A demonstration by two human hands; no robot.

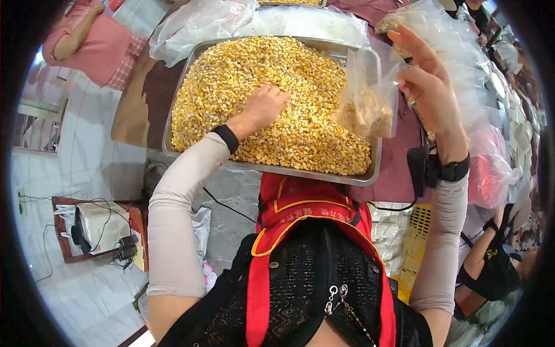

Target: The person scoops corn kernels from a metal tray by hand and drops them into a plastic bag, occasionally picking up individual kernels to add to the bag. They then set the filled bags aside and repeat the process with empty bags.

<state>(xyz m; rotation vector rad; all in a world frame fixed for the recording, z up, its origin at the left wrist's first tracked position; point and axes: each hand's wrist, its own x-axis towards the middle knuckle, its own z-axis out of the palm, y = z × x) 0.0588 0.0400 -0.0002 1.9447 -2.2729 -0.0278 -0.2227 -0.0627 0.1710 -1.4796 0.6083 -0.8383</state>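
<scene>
A deep metal tray (283, 168) holds a large heap of yellow and tan corn kernels (231, 75). My left hand (266, 106) rests in the middle of the heap with its fingers curled down; the fingertips are hidden among the kernels. Over the tray's right end is a clear plastic bag (370, 107), partly filled with pale yellowish pieces. My right hand (430, 87) has its thumb and bent fingers at the bag's upper right edge and grips it there. The index finger of that hand points up, away from the bag.
Many filled clear bags (457, 63) lie along the right side. Crumpled plastic sheeting (199, 26) is behind the tray, near another tray (292, 3). A person in pink (95, 43) stands at the upper left. A black device (417, 168) sits by my right wrist; a yellow crate (413, 248) is below.
</scene>
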